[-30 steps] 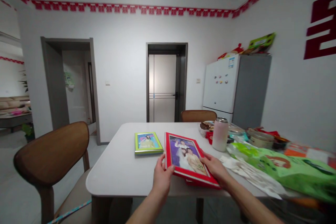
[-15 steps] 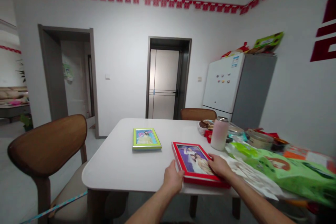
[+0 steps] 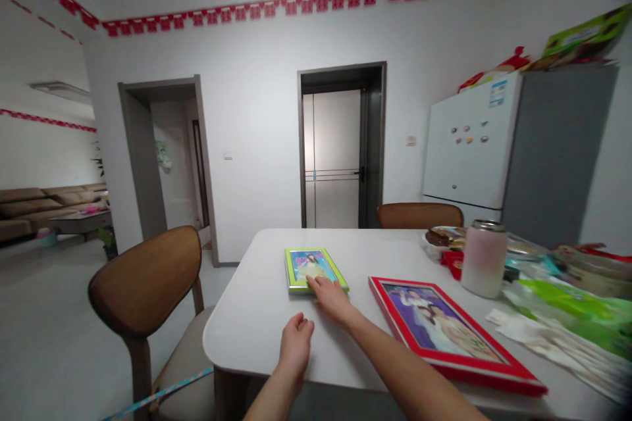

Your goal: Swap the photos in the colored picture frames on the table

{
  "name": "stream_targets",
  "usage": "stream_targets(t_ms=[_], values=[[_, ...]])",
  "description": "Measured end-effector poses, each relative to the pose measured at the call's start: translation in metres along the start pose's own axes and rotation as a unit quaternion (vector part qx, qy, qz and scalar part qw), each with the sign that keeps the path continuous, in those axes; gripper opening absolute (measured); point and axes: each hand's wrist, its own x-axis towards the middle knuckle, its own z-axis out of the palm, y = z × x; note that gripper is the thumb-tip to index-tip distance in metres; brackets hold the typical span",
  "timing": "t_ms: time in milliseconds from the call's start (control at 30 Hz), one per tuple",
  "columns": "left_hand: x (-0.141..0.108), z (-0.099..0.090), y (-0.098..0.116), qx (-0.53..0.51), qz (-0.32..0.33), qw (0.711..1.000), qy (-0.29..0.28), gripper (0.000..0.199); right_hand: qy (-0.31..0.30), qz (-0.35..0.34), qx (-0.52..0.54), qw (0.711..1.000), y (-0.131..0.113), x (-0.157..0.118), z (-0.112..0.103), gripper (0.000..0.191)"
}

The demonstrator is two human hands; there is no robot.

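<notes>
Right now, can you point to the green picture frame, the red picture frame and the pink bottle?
Green picture frame (image 3: 297,289): head view, front edge.
Red picture frame (image 3: 390,316): head view, left border.
Pink bottle (image 3: 484,260): head view, body.

Lime-green frame; red frame; white table.

Right hand stretched ahead, palm down — left hand loosely curled.

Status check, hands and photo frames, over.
Left hand empty, over white table. Right hand at near edge of green photo frame, grip unclear. Red photo frame beside right forearm.
</notes>
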Motion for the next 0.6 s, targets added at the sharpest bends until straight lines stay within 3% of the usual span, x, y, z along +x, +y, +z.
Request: stream_targets(t_ms=[200, 300, 400, 500, 600], values=[[-0.012, -0.006, 0.009, -0.133, -0.044, 0.99, -0.014, 0.025, 0.02, -0.06, 0.006, 0.998, -0.025, -0.036, -0.014, 0.024], [-0.028, -0.003, 0.019, -0.218, -0.007, 0.976, -0.011, 0.026, 0.092, -0.051, 0.105, 0.989, -0.041, -0.061, -0.029, 0.027], [-0.048, -0.002, 0.023, -0.267, 0.053, 0.961, 0.04, 0.037, 0.152, -0.025, 0.194, 0.969, -0.049, -0.079, -0.049, 0.026], [-0.064, -0.006, 0.019, -0.168, 0.075, 0.982, 0.044, 0.039, 0.195, 0.004, 0.264, 0.945, -0.051, -0.092, -0.068, 0.024], [-0.073, -0.007, 0.012, -0.032, 0.022, 0.998, -0.052, 0.045, 0.23, 0.062, 0.332, 0.913, -0.052, -0.105, -0.081, 0.025]])
